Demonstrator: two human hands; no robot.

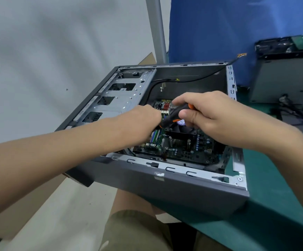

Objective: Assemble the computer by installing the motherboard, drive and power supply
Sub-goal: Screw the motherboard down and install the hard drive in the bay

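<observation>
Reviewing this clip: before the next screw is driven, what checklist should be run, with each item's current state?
1. Motherboard lies inside the case: ok.
2. Right hand grips the screwdriver: ok.
3. Screwdriver tip seated on a screw: cannot tell, the left hand hides it.
4. Case fully supported by the table: not ok, its near left corner overhangs the edge.
5. Cable clear of the motherboard: ok, it runs along the far wall.
6. Drive cage filled: not ok, its bays look empty.
</observation>
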